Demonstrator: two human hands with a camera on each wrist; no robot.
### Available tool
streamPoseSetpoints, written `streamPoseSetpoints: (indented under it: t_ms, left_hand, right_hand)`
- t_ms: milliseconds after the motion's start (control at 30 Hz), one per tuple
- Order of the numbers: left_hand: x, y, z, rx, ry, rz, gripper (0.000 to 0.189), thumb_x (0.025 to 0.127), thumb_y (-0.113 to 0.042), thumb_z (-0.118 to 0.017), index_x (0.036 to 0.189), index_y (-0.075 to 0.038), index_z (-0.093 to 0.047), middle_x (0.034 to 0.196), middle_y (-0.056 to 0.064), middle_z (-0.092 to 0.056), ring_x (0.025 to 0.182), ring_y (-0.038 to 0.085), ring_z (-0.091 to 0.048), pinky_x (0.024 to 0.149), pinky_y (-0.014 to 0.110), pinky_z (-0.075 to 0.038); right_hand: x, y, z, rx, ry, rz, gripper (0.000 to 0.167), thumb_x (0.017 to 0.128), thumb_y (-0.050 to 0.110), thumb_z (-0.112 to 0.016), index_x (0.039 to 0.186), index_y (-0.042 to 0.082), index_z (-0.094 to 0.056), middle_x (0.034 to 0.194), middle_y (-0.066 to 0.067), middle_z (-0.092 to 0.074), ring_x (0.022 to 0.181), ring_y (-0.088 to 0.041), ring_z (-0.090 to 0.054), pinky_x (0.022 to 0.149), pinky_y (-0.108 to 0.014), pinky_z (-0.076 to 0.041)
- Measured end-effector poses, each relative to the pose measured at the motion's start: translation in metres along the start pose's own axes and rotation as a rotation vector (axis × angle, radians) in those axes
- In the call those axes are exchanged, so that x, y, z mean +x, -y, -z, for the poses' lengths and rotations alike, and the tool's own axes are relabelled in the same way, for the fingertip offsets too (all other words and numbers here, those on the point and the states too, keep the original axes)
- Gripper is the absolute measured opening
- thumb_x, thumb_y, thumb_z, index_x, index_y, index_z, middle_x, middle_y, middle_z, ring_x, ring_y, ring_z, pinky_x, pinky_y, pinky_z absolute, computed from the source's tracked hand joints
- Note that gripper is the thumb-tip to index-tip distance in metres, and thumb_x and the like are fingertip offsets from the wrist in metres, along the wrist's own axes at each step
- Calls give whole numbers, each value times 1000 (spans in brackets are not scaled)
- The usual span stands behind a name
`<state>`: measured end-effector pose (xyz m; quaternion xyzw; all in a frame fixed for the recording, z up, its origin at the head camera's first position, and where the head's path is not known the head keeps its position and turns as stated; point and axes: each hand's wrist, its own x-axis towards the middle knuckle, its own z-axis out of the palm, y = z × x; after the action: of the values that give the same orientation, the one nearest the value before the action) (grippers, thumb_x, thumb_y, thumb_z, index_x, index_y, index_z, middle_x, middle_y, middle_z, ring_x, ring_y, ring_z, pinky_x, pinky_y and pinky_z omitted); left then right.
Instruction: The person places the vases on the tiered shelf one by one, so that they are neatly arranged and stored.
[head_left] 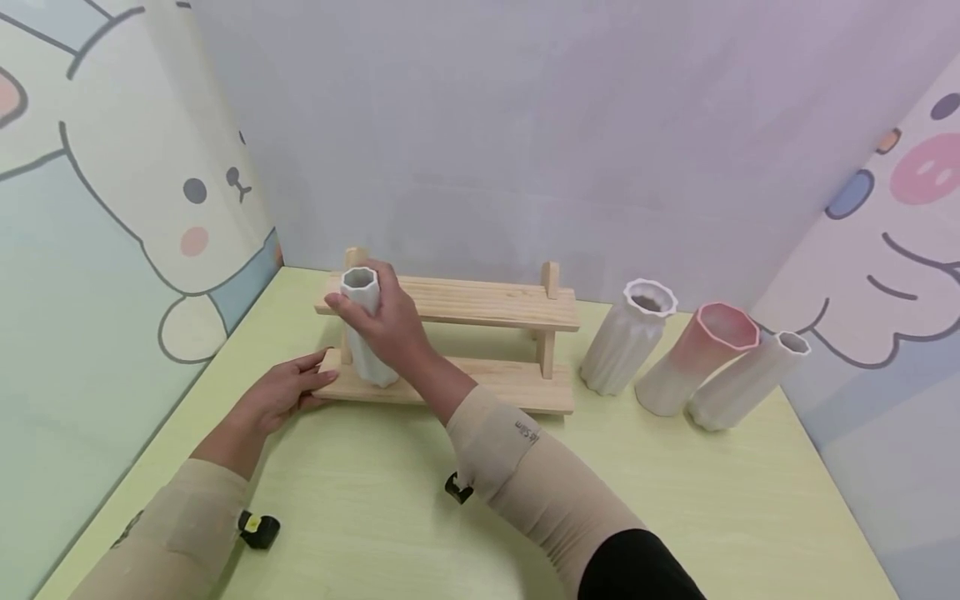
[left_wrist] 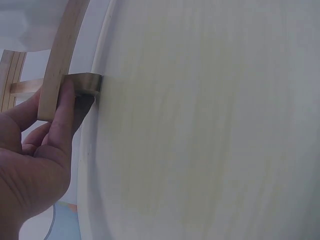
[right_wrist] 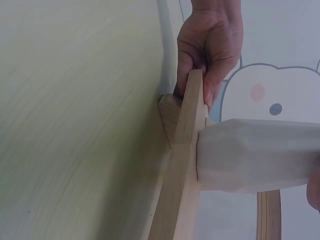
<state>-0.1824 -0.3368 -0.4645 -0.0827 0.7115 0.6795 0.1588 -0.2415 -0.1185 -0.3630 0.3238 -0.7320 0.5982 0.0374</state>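
Note:
A two-tier wooden shelf rack (head_left: 487, 302) stands toward the back of the table. My right hand (head_left: 390, 321) grips a slim white vase (head_left: 362, 333) near its top, thumb on one side and fingers behind. The vase stands upright at the left of the lower board (head_left: 517, 385); in the right wrist view, the base of the white vase (right_wrist: 235, 155) meets the board. With thumb above and fingers below, my left hand (head_left: 281, 390) pinches the lower board's left end, as the left hand (left_wrist: 40, 155) also shows in the left wrist view.
Right of the rack stand a white fluted vase (head_left: 626, 342), a pink-and-white vase (head_left: 693, 358) and a narrow white vase (head_left: 746, 382), close together. The pale yellow-green table (head_left: 360, 508) meets a back wall (head_left: 525, 142) and cartoon-printed side walls.

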Motion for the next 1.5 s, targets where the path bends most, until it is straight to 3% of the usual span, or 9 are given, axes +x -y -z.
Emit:
streamPoseSetpoints:
  t_ms: [100,200,333,433,667,900,1100,1267,1500]
  left_hand:
    - [0,0,0,5,6,2,80,98,-27,-62,158,-11,-13,142,6,-47,94,3,-66,77,21,-60]
    - [1,0,-1,5,13,5,80,98,-26,-61,158,-11,-11,146,9,-43,94,3,-66,77,21,-60]
    - [2,1,0,4,14,6,80,99,-26,-61,159,-11,-10,149,12,-39,96,3,-67,79,22,-60]
    - [2,1,1,1,10,10,81,98,-27,-62,159,-11,-10,149,14,-39,96,4,-67,79,22,-60]
    - [2,2,0,-6,2,30,83,98,-27,-63,159,-14,-8,155,22,-29,95,4,-67,76,23,-60]
    - [1,1,0,8,2,25,84,97,-29,-63,159,-14,-9,154,21,-32,95,5,-67,76,22,-60]
    - [2,1,-1,-5,3,25,82,98,-27,-63,159,-14,-10,145,12,-44,96,5,-68,76,22,-60]
    - [2,1,0,-5,5,27,83,98,-27,-63,159,-14,-9,150,17,-38,95,5,-68,76,22,-60]
    - [3,0,0,2,1,33,83,97,-28,-63,159,-13,-9,152,20,-34,95,5,-67,77,23,-60]
  right_hand:
    - [-1,0,8,11,11,31,64,91,35,-71,142,21,-34,112,-1,-60,87,-10,-61,67,-21,-56]
    - [-2,-1,17,15,11,82,73,89,28,-74,146,20,-29,124,-2,-57,104,-10,-58,85,-23,-55]
    - [-7,-5,32,8,15,142,77,88,22,-75,148,14,-28,135,-6,-54,121,-13,-53,104,-36,-50]
    - [-13,-9,43,0,16,148,78,88,21,-74,150,15,-27,138,-6,-53,125,-17,-53,105,-43,-49]
    - [-30,-18,67,-2,1,134,88,86,65,-62,152,20,-26,146,-5,-49,131,-16,-51,107,-40,-48]
    - [-47,-25,86,26,-3,116,87,85,62,-65,152,22,-26,148,0,-46,133,-20,-49,109,-44,-46]
    - [-61,-19,102,71,-2,103,88,88,54,-67,152,11,-24,151,-16,-39,135,-34,-45,108,-57,-42]
    - [-74,1,117,86,-6,121,85,92,46,-66,148,-1,-24,148,-24,-37,132,-46,-42,105,-65,-39]
    - [-89,7,135,72,-5,110,71,94,13,-68,146,-6,-25,145,-27,-38,129,-50,-43,105,-66,-39]
